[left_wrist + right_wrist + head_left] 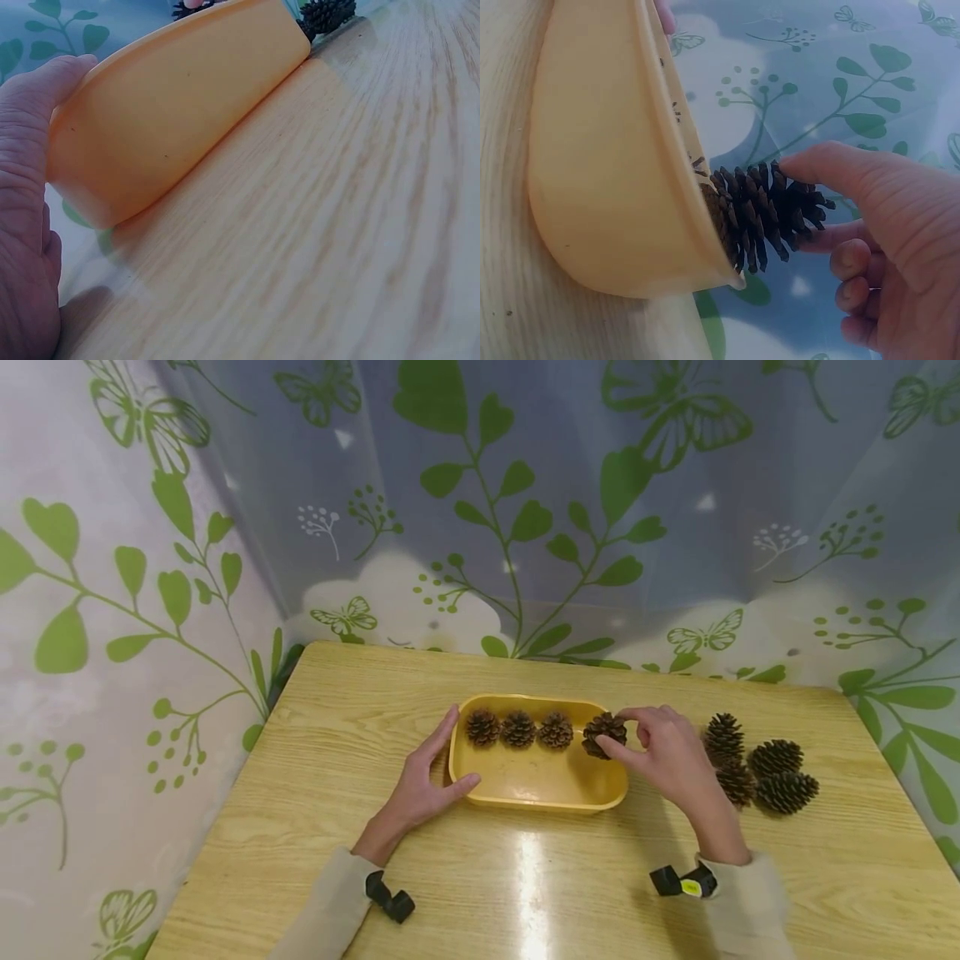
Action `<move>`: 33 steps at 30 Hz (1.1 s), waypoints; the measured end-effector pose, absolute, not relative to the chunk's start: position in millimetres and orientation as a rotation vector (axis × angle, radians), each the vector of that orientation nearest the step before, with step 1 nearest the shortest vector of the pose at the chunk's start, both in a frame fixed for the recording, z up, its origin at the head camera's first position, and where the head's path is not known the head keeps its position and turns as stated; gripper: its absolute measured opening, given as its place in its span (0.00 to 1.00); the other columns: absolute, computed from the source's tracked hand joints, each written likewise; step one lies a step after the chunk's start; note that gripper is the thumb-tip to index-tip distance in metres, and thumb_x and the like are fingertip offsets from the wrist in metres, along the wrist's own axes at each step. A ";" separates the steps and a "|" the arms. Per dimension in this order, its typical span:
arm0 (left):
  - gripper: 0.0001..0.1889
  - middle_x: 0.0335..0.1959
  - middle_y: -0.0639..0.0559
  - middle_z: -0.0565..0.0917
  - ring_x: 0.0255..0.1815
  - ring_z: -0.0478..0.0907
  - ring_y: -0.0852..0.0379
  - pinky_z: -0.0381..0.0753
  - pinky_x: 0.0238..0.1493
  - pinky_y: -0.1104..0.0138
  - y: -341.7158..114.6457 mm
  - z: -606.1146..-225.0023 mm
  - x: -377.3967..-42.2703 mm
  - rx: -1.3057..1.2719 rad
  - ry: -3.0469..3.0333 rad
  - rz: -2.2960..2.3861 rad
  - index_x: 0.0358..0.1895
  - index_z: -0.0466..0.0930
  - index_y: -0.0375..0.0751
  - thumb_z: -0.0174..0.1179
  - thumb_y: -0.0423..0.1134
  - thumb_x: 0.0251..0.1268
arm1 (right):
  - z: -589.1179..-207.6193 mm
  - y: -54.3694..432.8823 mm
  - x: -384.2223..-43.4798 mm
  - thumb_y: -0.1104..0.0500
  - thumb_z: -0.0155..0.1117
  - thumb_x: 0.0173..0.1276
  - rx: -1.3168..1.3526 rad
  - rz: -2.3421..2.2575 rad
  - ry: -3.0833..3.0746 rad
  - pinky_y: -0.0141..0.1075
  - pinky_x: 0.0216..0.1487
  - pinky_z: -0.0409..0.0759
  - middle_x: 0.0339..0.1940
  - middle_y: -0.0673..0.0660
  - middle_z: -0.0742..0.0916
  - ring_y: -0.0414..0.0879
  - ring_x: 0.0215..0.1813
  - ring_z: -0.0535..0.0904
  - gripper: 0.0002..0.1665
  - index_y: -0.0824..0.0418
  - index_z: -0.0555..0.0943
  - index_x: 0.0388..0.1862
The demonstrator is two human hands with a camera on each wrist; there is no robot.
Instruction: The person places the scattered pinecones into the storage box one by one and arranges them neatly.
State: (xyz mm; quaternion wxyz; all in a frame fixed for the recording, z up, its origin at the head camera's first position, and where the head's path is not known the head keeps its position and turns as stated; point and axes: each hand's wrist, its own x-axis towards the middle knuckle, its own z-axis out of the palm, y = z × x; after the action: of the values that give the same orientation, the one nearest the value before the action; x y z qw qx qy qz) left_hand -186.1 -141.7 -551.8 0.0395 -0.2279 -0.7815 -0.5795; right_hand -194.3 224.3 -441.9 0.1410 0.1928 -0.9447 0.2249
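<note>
A yellow plastic tub [525,781] stands on the table with three pine cones [518,728] in a row along its far side. My left hand [420,785] spans its left end, fingers extended along the side and thumb at the near rim. The left wrist view shows the thumb [52,86] lying straight against the tub wall [172,112]. My right hand [667,756] pinches another pine cone [604,735] between thumb and fingers at the tub's right end. In the right wrist view this pine cone [769,214] overlaps the rim, its lower end partly hidden.
Several loose pine cones [780,772] lie in a group on the wooden table [360,693], right of my right hand. A curtain [570,593] with green leaves and butterflies hangs behind the table's far edge and along the left.
</note>
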 end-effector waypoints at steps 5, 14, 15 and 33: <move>0.52 0.86 0.55 0.53 0.86 0.50 0.52 0.52 0.83 0.58 -141.8 -552.7 -186.1 -0.708 -2.389 -1.767 0.86 0.50 0.52 0.74 0.44 0.64 | -447.6 223.4 -198.4 0.48 0.79 0.65 0.576 0.678 -2.737 0.39 0.32 0.61 0.16 0.47 0.68 0.45 0.26 0.62 0.24 0.66 0.89 0.49; 0.52 0.86 0.57 0.53 0.85 0.50 0.53 0.52 0.83 0.58 -142.2 -553.7 -186.3 -0.698 -2.404 -1.752 0.86 0.49 0.53 0.74 0.45 0.63 | -456.8 221.5 -205.2 0.47 0.77 0.67 0.562 0.753 -2.781 0.41 0.33 0.62 0.17 0.49 0.68 0.46 0.26 0.61 0.26 0.67 0.88 0.53; 0.52 0.86 0.57 0.53 0.85 0.50 0.53 0.52 0.83 0.58 -142.2 -553.6 -186.3 -0.697 -2.407 -1.752 0.86 0.49 0.53 0.74 0.45 0.64 | -457.6 221.2 -205.7 0.47 0.77 0.67 0.564 0.757 -2.781 0.41 0.34 0.62 0.17 0.49 0.68 0.46 0.26 0.61 0.27 0.67 0.88 0.53; 0.53 0.86 0.57 0.52 0.86 0.49 0.55 0.52 0.83 0.58 -142.5 -553.6 -186.4 -0.701 -2.412 -1.775 0.86 0.49 0.51 0.74 0.42 0.63 | -470.8 221.4 -212.6 0.47 0.76 0.68 0.578 0.704 -2.839 0.41 0.34 0.63 0.19 0.50 0.72 0.46 0.27 0.64 0.29 0.69 0.87 0.55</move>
State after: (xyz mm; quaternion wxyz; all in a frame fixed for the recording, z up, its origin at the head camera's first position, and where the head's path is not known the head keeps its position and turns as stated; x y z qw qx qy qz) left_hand -186.4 -142.5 -553.6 0.0332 -0.2278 -0.7838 -0.5767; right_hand -212.6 221.4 -470.8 0.0800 0.1933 -0.9491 0.2355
